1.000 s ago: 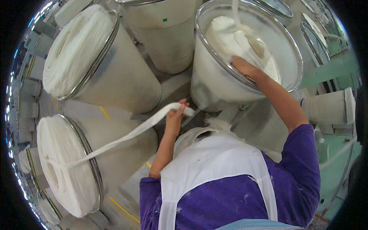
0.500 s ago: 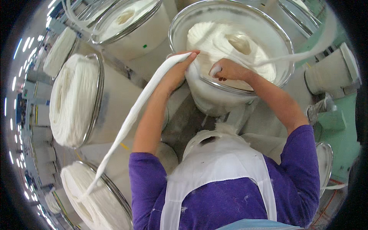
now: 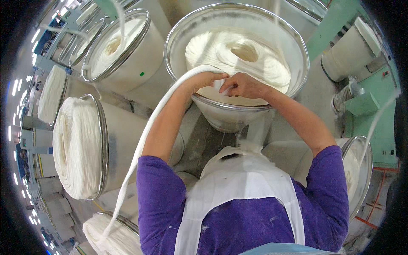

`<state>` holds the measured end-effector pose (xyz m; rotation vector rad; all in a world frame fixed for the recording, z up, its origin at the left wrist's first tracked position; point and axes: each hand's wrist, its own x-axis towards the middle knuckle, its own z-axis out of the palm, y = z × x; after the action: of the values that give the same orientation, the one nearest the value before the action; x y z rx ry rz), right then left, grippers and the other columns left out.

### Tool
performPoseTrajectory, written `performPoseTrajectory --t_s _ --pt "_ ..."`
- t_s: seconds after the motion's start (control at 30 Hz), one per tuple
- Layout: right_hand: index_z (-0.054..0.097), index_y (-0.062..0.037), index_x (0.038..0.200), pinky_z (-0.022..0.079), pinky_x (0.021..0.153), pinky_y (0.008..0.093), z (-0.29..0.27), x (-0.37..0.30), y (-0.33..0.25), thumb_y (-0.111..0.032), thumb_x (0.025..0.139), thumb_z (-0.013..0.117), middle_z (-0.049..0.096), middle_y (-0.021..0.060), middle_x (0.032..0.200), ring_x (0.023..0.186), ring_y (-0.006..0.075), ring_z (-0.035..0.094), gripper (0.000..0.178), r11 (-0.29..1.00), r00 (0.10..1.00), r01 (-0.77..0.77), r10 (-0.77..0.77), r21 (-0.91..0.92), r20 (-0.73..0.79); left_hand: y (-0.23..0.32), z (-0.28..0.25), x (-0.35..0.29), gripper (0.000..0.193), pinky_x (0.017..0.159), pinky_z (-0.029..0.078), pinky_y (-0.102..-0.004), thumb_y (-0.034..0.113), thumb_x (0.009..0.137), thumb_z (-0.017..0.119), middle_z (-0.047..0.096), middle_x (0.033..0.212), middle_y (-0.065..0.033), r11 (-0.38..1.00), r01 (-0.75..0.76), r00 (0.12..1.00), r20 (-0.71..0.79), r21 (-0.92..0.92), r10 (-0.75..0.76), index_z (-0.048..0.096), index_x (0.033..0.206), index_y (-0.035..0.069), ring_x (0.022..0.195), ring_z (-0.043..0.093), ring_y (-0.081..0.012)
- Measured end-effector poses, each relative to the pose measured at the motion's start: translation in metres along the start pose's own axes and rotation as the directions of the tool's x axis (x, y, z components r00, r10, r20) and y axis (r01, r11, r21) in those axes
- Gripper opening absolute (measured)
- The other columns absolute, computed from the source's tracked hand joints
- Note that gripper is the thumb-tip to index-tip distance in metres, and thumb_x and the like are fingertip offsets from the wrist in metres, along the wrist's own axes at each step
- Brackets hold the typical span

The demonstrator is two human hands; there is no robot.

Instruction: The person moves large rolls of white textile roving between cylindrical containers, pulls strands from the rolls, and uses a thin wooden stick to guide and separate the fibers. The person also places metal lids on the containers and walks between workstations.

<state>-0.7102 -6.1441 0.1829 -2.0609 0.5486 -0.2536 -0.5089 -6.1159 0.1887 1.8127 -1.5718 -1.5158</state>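
A thick white fibre sliver (image 3: 146, 131) rises from a full can at lower left and lies along my left forearm. Its upper part passes over my left hand (image 3: 208, 80), whose fingers are closed on it. My right hand (image 3: 246, 86) is beside it, fingers bent and pinched at the hanging white fibre between the hands. Exactly how the fingertips grip is partly hidden. Both hands are above the near rim of a large round can (image 3: 299, 80). Coiled sliver (image 3: 267, 63) with a hollow centre lies inside that can.
A can (image 3: 146, 63) of coiled sliver stands at upper left. Below it, another can (image 3: 121, 144) has a coil bulging past its metal rim. The sliver's source coil (image 3: 95, 227) is at lower left. On the right are a can (image 3: 357, 170) and green machinery (image 3: 374, 110).
My right hand has come left to meet my left hand at the fibre. The strand that stretched rightward over the large can now hangs near its far side. The whole view has shifted slightly.
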Motion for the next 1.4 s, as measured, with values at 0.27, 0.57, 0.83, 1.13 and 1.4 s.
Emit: performPoseTrajectory --t_s 0.27,0.57,0.83,1.13,1.4 --pt "0.072 -0.0010 0.093 0.052 0.059 0.0288 -0.004 0.001 0.006 -0.013 0.078 0.063 0.070 0.0113 0.079 0.058 0.0146 0.063 0.021 0.991 0.991 -0.129 0.130 0.038 -0.040 -0.002 -0.002 -0.007 0.032 0.081 0.043 -0.0286 0.026 0.090 0.059 0.066 0.105 -0.0050 0.976 -0.116 0.991 0.049 -0.183 0.127 0.066 0.115 0.009 0.096 0.055 -0.0156" --pt "0.072 -0.0089 0.092 0.049 0.075 0.0358 0.000 -0.017 -0.007 -0.009 0.076 0.062 0.067 0.0107 0.082 0.079 0.0253 0.064 0.019 0.925 0.981 0.131 -0.172 -0.356 -0.087 0.008 0.002 -0.019 0.032 0.082 0.044 -0.0319 0.028 0.090 0.059 0.065 0.109 -0.0051 0.997 0.040 0.997 -0.058 -0.060 -0.043 0.066 0.117 0.011 0.100 0.055 -0.0168" --pt "0.071 -0.0145 0.081 0.050 0.072 0.0394 0.003 -0.016 -0.019 -0.018 0.076 0.063 0.067 0.0088 0.081 0.079 0.0287 0.065 0.010 0.906 0.958 0.186 -0.253 -0.381 -0.133 0.014 0.005 -0.020 0.032 0.073 0.043 -0.0255 0.023 0.084 0.063 0.064 0.096 -0.0009 0.978 -0.170 0.982 0.065 -0.122 0.178 0.066 0.113 0.010 0.085 0.053 -0.0121" --pt "0.063 -0.0050 0.087 0.050 0.067 0.0358 0.001 -0.007 -0.006 -0.015 0.075 0.068 0.068 0.0118 0.078 0.071 0.0260 0.066 0.017 0.993 0.957 0.027 -0.058 -0.114 -0.283 0.020 0.003 -0.025 0.040 0.068 0.045 -0.0265 0.024 0.073 0.073 0.066 0.089 -0.0022 0.924 -0.305 0.941 0.222 0.230 0.256 0.066 0.109 0.009 0.080 0.056 -0.0124" --pt "0.062 -0.0039 0.098 0.052 0.068 0.0313 -0.002 -0.032 -0.051 -0.020 0.087 0.065 0.068 0.0121 0.085 0.073 0.0201 0.066 0.020 0.986 0.844 0.048 0.047 0.163 -0.534 0.018 0.006 -0.024 0.036 0.078 0.046 -0.0336 0.026 0.077 0.074 0.069 0.099 -0.0030 0.992 -0.117 0.979 0.170 0.045 0.108 0.068 0.108 0.009 0.091 0.058 -0.0159"
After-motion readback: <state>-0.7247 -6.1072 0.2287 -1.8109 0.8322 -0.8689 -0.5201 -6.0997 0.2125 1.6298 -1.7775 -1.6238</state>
